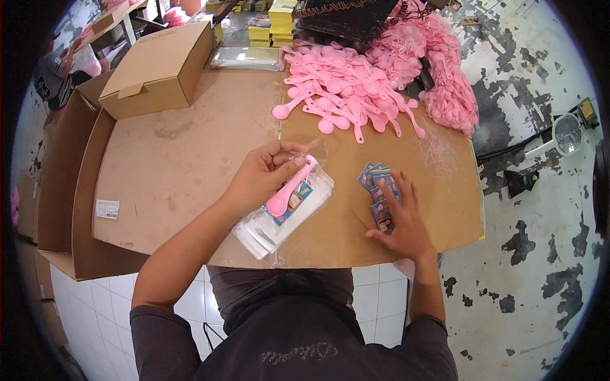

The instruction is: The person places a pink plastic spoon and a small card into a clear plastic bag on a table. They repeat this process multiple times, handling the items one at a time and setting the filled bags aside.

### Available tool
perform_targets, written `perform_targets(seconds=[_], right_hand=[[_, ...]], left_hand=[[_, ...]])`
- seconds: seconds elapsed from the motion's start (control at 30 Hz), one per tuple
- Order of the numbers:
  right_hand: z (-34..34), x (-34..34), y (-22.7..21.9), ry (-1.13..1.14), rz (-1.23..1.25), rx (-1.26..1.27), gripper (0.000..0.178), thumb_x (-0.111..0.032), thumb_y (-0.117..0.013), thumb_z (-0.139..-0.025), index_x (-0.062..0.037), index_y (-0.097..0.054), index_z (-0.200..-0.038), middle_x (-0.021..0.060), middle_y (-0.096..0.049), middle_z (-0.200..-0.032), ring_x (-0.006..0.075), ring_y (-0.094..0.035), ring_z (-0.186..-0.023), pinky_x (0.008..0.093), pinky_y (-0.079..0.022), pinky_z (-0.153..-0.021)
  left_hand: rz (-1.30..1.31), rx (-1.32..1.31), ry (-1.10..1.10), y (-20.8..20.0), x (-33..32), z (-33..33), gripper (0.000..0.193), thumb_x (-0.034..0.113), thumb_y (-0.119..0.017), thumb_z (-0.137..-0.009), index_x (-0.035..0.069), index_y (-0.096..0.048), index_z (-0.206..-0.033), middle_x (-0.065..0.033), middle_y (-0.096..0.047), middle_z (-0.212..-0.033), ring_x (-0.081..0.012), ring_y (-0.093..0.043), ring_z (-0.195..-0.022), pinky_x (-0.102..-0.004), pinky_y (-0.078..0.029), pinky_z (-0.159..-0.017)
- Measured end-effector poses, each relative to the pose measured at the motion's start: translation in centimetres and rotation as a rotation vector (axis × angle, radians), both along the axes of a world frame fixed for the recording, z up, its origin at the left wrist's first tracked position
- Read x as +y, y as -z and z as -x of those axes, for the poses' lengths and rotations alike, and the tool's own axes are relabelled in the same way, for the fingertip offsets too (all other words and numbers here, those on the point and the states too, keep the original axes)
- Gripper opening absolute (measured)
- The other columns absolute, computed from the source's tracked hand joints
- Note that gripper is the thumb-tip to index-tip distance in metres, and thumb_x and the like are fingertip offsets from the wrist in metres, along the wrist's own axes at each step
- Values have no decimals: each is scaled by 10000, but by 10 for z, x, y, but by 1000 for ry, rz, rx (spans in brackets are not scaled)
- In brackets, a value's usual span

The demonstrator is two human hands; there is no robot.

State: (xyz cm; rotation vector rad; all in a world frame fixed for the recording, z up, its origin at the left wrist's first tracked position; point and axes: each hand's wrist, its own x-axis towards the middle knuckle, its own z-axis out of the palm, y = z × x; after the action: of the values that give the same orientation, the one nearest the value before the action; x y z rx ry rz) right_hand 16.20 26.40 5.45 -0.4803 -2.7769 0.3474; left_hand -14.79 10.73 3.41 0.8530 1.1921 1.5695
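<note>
My left hand (272,168) pinches the handle end of a pink plastic spoon (289,195), together with what looks like the edge of a clear plastic bag (321,152). A small blue printed card (301,192) shows behind the spoon; whether both are inside the bag I cannot tell. Under them lies a stack of clear plastic bags (260,235), slanting toward the table's front edge. To the right, my right hand (405,216) lies with fingers spread over a fanned pile of small blue picture cards (379,190), touching or just above them. Part of the pile is hidden by the hand.
A heap of loose pink spoons (343,89) lies at the cardboard-covered table's (184,152) far side. Bagged pink spoons (448,95) hang over its far right corner. A closed cardboard box (155,66) stands far left, beside an open carton (76,190). Yellow stacks (279,25) stand behind.
</note>
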Motion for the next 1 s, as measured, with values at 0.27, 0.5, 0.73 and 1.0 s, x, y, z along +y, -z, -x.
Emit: perform_targets(seconds=[0.27, 0.5, 0.73, 1.0], right_hand=[[13, 29, 23, 107, 136, -44, 862, -417, -779, -885, -135, -377, -1593, 238, -225, -1666, 469, -221, -1539, 548, -281, -1229], [58, 56, 30, -37, 96, -8, 768, -354, -768, -895, -106, -446, -1547, 234, -293, -1630, 467, -290, -1502, 525, -300, -1218], [83, 26, -16, -188, -8, 183, 598, -141, -669, -929, -95, -499, -1500, 195, -454, -1537, 391, -413, -1445, 476, -325, -1200], [127, -13, -77, -557, 308, 311, 267, -11, -648, -925, -70, -739, -1169, 97, -676, -1285, 285, -631, -1196, 395, -510, -1008]], left_hand=[[-29, 72, 16, 2, -4, -4, 287, 128, -670, -1028, -8, -639, -1278, -85, -758, -1101, -92, -701, -994, -245, -556, -873], [-17, 99, 41, 1, -2, -3, 323, 162, -676, -1030, -27, -629, -1288, -88, -773, -1081, -83, -700, -969, -232, -556, -846], [-9, 20, 150, -5, -4, -3, 297, 92, -632, -1032, -18, -624, -1308, -97, -740, -1135, -136, -713, -1027, -275, -563, -902], [-59, -120, 417, -9, -17, 0, 507, 257, -656, -1029, 16, -505, -1448, -88, -689, -1235, -136, -688, -1030, -291, -566, -874]])
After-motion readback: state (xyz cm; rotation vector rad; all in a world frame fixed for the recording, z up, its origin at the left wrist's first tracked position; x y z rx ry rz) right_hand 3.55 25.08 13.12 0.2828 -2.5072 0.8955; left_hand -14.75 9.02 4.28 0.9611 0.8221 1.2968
